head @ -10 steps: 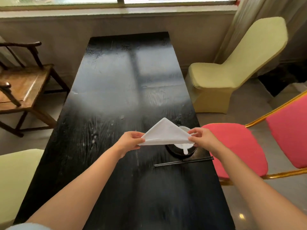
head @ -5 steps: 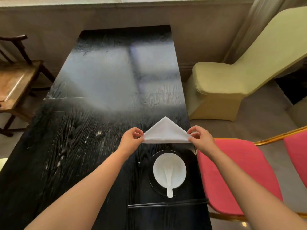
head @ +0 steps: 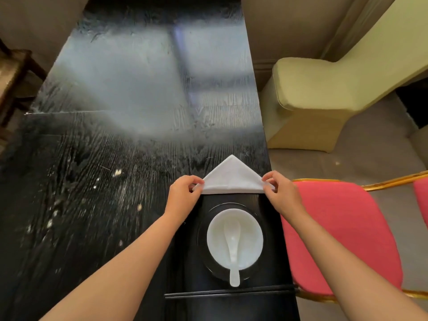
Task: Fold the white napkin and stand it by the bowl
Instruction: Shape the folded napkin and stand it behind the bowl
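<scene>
The white napkin [head: 232, 178] is folded into a triangle, point away from me, just beyond the bowl. My left hand [head: 184, 195] pinches its left corner and my right hand [head: 281, 193] pinches its right corner. The white bowl [head: 247, 225] sits nearer to me on a black plate [head: 203, 256], with a white spoon [head: 232, 256] lying in it, handle over the near rim. Whether the napkin's lower edge touches the table I cannot tell.
The long black table [head: 120, 140] stretches ahead, its right edge close to the bowl. Black chopsticks [head: 227, 293] lie crosswise near me. A pink chair [head: 347, 232] and a pale yellow chair [head: 319, 93] stand right; a wooden chair [head: 11, 75] left.
My view has tilted down and come closer, so the bowl now shows in full below the napkin. Both hands have kept the napkin's corners and carried it beyond the bowl.
</scene>
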Tool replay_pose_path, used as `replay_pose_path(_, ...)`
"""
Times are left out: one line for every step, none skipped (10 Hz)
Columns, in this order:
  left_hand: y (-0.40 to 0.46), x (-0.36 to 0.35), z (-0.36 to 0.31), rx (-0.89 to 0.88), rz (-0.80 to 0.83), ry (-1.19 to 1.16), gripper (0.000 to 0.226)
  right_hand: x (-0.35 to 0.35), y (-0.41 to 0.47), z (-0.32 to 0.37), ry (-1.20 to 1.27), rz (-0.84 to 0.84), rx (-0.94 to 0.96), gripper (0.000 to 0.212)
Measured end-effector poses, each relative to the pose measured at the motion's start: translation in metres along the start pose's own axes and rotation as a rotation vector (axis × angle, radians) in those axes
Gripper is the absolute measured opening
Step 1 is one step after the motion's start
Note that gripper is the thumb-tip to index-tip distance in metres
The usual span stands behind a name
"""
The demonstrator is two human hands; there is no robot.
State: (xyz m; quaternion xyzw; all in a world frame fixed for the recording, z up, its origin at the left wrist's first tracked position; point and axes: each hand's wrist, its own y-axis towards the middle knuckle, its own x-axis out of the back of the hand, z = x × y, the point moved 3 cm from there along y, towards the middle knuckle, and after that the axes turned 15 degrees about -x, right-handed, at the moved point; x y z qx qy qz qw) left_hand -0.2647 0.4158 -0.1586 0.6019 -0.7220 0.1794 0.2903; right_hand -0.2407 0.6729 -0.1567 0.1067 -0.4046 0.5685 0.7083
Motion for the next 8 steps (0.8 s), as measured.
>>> replay_pose_path(-0.006,-0.002,-0.001,-0.249,0.051,0.189,0.012,-0.002,-0.007,0.002,-0.312,-0.217,0.311,0.016)
replay_pose_path(-0.011,-0.005,0.001,-0.561,0.145,0.483,0.023,-0.011,-0.015,-0.001,-0.563,-0.313,0.569,0.033)
replay_pose_path(-0.015,-0.004,0.012,-0.713,0.343,0.624,0.044,-0.016,-0.02,-0.012,-0.655,-0.27,0.611,0.044)
replay_pose_path(-0.02,0.004,0.02,-0.658,0.475,0.65,0.052,-0.017,-0.021,-0.017,-0.721,-0.207,0.543,0.047)
replay_pose_path(-0.021,0.007,0.019,-0.59,0.566,0.683,0.056,-0.016,-0.021,-0.013,-0.755,-0.153,0.497,0.048)
replay_pose_path(-0.021,0.007,0.01,-0.525,0.631,0.693,0.061,-0.01,-0.023,-0.006,-0.773,-0.081,0.436,0.049)
replay_pose_path(-0.017,0.015,-0.006,-0.433,0.735,0.76,0.06,0.0,-0.025,0.01,-0.749,0.044,0.338,0.043)
replay_pose_path(-0.004,0.034,-0.043,-0.418,0.677,0.793,0.048,0.016,-0.03,0.045,-0.831,0.072,0.322,0.031)
